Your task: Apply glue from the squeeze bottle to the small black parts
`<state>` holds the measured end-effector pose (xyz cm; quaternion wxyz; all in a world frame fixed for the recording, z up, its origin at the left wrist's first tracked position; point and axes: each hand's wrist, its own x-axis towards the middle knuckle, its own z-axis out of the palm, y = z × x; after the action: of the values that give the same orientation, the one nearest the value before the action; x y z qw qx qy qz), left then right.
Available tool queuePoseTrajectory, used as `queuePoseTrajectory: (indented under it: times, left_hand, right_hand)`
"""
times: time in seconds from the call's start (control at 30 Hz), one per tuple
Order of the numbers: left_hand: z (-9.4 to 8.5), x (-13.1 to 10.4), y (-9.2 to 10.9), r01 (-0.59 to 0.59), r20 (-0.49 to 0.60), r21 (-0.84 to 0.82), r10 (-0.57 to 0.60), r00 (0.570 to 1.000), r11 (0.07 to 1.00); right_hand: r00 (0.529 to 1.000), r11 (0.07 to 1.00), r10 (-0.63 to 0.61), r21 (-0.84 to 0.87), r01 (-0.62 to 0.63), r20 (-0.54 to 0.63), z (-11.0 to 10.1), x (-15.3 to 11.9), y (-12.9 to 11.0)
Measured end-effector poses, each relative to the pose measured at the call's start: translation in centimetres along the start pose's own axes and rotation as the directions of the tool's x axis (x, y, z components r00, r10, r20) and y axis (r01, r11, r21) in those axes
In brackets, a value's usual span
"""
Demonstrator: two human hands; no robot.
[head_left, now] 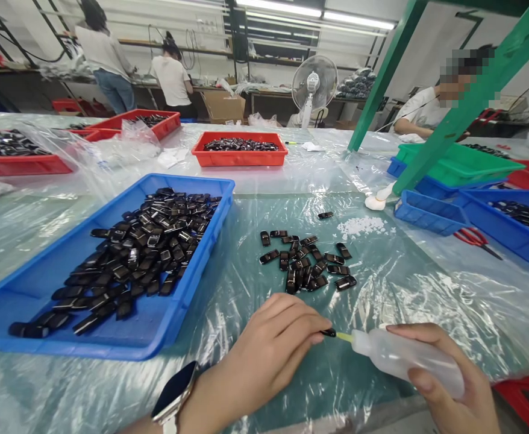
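Between the fingertips of my left hand (282,346) is a small black glossy part (329,332), most of it hidden by the fingers. My right hand (457,367) is wrapped around a translucent squeeze bottle (411,355), tipped on its side. Its thin yellowish nozzle (344,337) points left, with the tip at the end of the black part; whether they touch I cannot tell. Beyond my hands, a loose group of similar black parts (305,259) lies on the plastic-covered table. A scatter of small white pieces (363,226) lies behind them to the right.
To the left, a blue tray (156,349) holds a heap of black parts. Red bins (240,158) stand farther back. At right are a small blue bin (431,212), red-handled pliers or scissors (475,240) and a slanted green post (463,114). A person (420,114) sits beyond it.
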<state>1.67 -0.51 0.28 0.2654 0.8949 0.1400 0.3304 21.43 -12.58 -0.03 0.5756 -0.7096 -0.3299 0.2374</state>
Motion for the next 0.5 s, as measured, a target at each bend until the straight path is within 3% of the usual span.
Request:
queuePoseTrajectory:
  times: [0.13,0.3,0.4,0.5]
  left_hand:
    - [0.2,-0.2,-0.3,0.063,-0.067,-0.042,-0.066,0.996,0.997]
    - [0.3,-0.3,-0.2,0.038,-0.117,-0.062,-0.045,0.992,0.997]
    - [0.2,-0.3,0.0,0.057,-0.106,-0.084,-0.065,0.992,0.995]
    - [0.3,-0.3,0.2,0.082,-0.095,-0.124,-0.094,0.991,0.989]
  right_hand:
    - [1.000,1.000,0.020,0.024,-0.020,-0.024,0.2,-0.1,0.1]
    - [1.000,0.998,0.003,0.061,-0.002,-0.022,0.2,0.2,0.5]
    - [0.990,0.992,-0.127,0.030,0.126,0.053,-0.6,1.2,1.3]
    - [0.935,0.953,-0.294,-0.008,0.301,0.200,-1.4,2.3,2.2]
